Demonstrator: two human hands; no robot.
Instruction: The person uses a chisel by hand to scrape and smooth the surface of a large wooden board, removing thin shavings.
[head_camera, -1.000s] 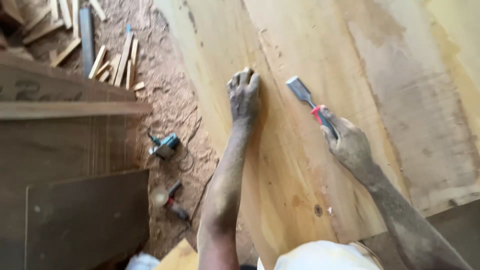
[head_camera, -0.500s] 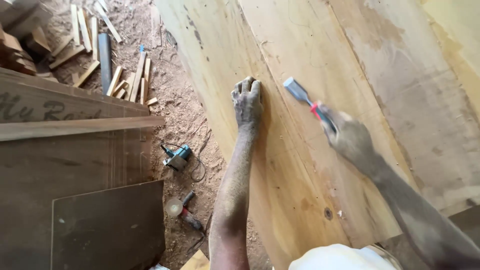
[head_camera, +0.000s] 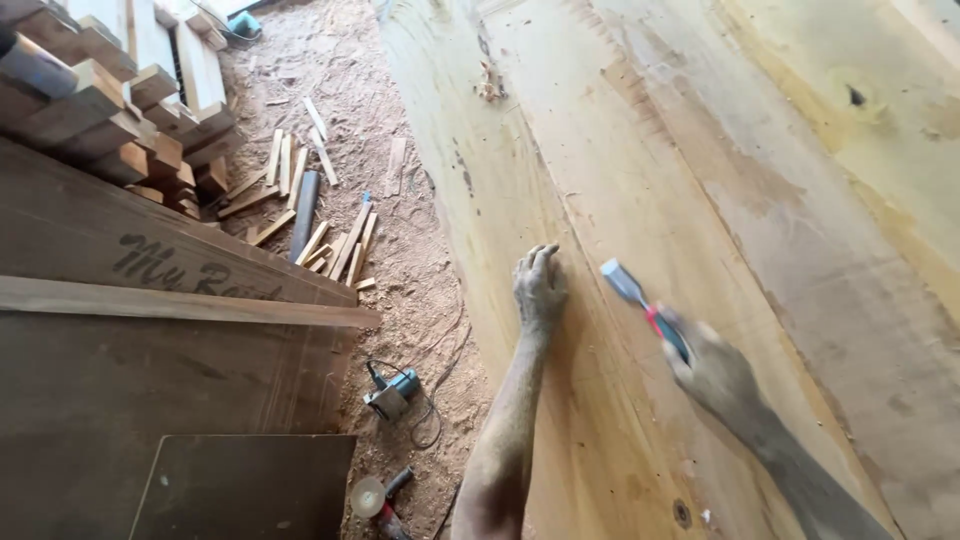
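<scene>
My left hand (head_camera: 540, 288) lies flat, fingers together, on a large pale plywood sheet (head_camera: 700, 200). To its right my right hand (head_camera: 712, 372) grips a chisel (head_camera: 640, 300) with a red and teal handle. Its steel blade points up and left, just above or on the sheet, a short way from my left fingertips. Both forearms are dusty.
Sawdust covers the floor (head_camera: 400, 240) left of the sheet. There lie a teal power tool (head_camera: 392, 392) with its cord, an angle grinder (head_camera: 378, 498), scattered wood offcuts (head_camera: 320, 215) and a grey pipe (head_camera: 304, 212). Stacked wood blocks (head_camera: 110, 120) and dark boards (head_camera: 150, 380) fill the left.
The camera has tilted up, showing more floor and sheet ahead. Both hands keep their hold and stay near each other on the sheet.
</scene>
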